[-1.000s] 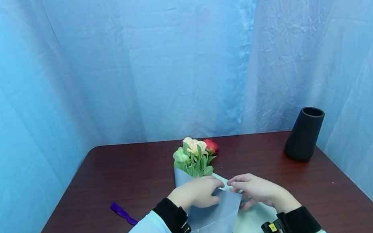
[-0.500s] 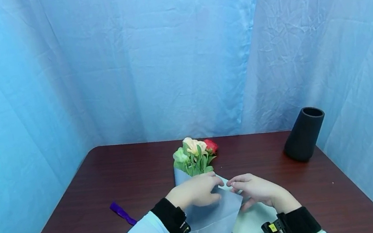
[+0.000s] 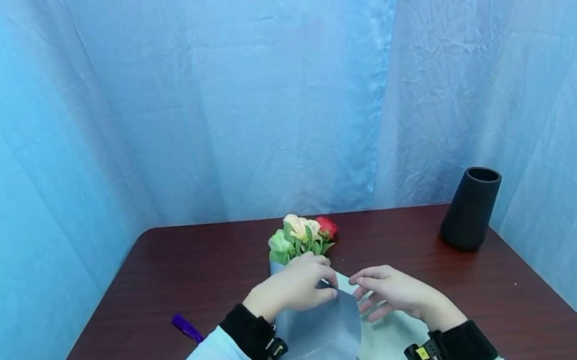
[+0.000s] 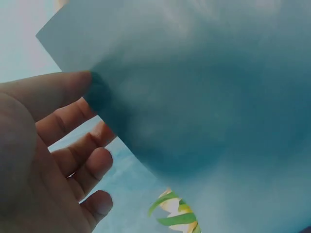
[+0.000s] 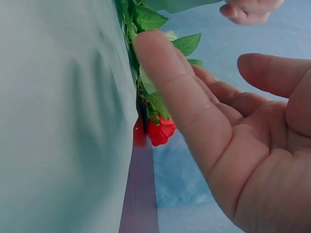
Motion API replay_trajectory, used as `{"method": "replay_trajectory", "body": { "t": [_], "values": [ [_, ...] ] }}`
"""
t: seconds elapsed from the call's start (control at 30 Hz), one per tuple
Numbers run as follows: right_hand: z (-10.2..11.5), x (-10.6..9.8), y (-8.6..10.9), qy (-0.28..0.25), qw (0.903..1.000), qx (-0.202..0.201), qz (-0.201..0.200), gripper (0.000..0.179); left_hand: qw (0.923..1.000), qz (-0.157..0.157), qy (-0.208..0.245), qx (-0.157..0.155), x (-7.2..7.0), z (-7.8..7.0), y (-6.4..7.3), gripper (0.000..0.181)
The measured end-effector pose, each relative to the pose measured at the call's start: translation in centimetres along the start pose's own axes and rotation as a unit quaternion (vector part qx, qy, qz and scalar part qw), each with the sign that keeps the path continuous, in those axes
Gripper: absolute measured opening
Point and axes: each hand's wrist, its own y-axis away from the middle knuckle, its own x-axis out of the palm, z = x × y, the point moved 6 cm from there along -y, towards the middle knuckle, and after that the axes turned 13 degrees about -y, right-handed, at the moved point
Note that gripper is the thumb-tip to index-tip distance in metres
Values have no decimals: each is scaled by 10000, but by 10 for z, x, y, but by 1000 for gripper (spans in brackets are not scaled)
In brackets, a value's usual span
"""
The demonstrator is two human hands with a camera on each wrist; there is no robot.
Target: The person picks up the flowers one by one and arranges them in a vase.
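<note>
Blue-grey paper (image 3: 320,342) lies on the near middle of the worktop (image 3: 211,261), a pale green layer (image 3: 391,346) showing along its right; whether that is a second sheet or the underside I cannot tell. The right hand (image 3: 394,295) is just beside the green layer, its grip spread and holding nothing. The left hand (image 3: 294,286) pinches the blue-grey paper's edge near a corner, thumb against fingers. For a neat fold, I would keep that pinch light so the edge does not crease, and lay the paper snug without crushing the flowers (image 3: 303,234). A purple ribbon (image 3: 186,328) lies to the left; past the hands, the red, cream and green blooms stick out, with a black vase (image 3: 469,214) farther right, before blue curtains (image 3: 273,82).
</note>
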Motion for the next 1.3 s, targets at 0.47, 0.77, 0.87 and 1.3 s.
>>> {"method": "replay_trajectory", "body": {
  "t": [0.47, 0.77, 0.87, 1.3],
  "values": [
    [11, 10, 2, -263, 9989, -374, 144, 50, 9879, 15, 1538, -203, -17, 23, 22, 15],
    [15, 23, 3, -318, 9982, -405, 316, 51, 9842, -137, 1679, -546, -30, 38, 40, 21],
    [15, 28, 3, -375, 9977, -403, 399, 53, 9848, -187, 1628, -572, -35, 43, 49, 21],
    [18, 51, 0, -381, 9957, -492, 684, 47, 9751, -375, 2002, -882, -53, 70, 87, 34]
  ]
}}
